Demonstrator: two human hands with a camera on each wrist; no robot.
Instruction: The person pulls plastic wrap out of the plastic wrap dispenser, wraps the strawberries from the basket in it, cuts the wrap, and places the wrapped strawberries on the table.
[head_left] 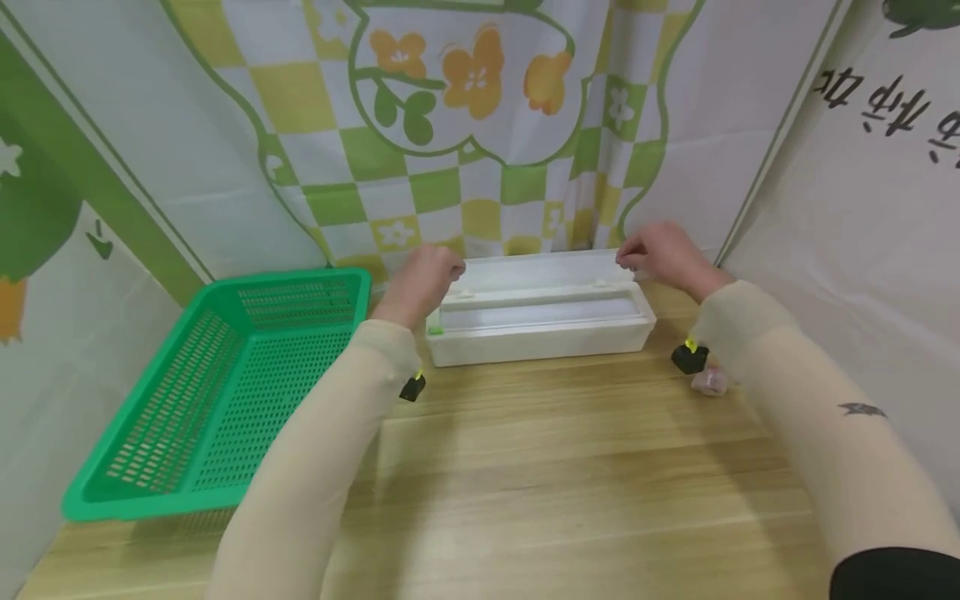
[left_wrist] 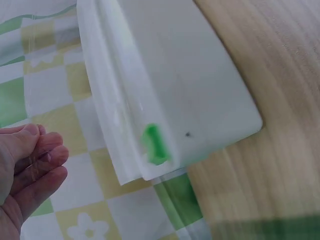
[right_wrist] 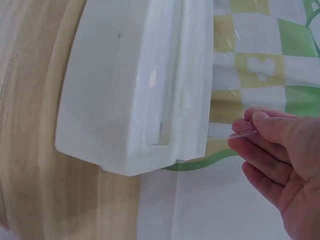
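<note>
Light wooden tabletop (head_left: 570,475) boxed in by hanging cloth backdrop (head_left: 480,125) printed with green and yellow checks and orange flowers. At the far edge, against that cloth, long white plastic dispenser box (head_left: 540,321) with its translucent lid (head_left: 540,267) raised, a pale roll lying along the trough inside. From the head view: left hand (head_left: 422,279) at the lid's left end, right hand (head_left: 663,252) at its right end, both sleeved in beige; fingers there too small to read. From the right wrist view only: thumb and forefinger (right_wrist: 260,125) pinching the edge of a thin clear plastic film (right_wrist: 227,75), stretched out from the box over the checked cloth. From the left wrist view only: small green tab (left_wrist: 155,144) on the box's end, and the left fingers (left_wrist: 42,150) loosely curled just beside the lid, apart from it, gripping nothing visible. Left of the box, perforated green plastic basket (head_left: 217,392) resting on the tabletop, nothing in it. Near the right wrist, a small pinkish crumpled lump (head_left: 709,382) on the wood.
</note>
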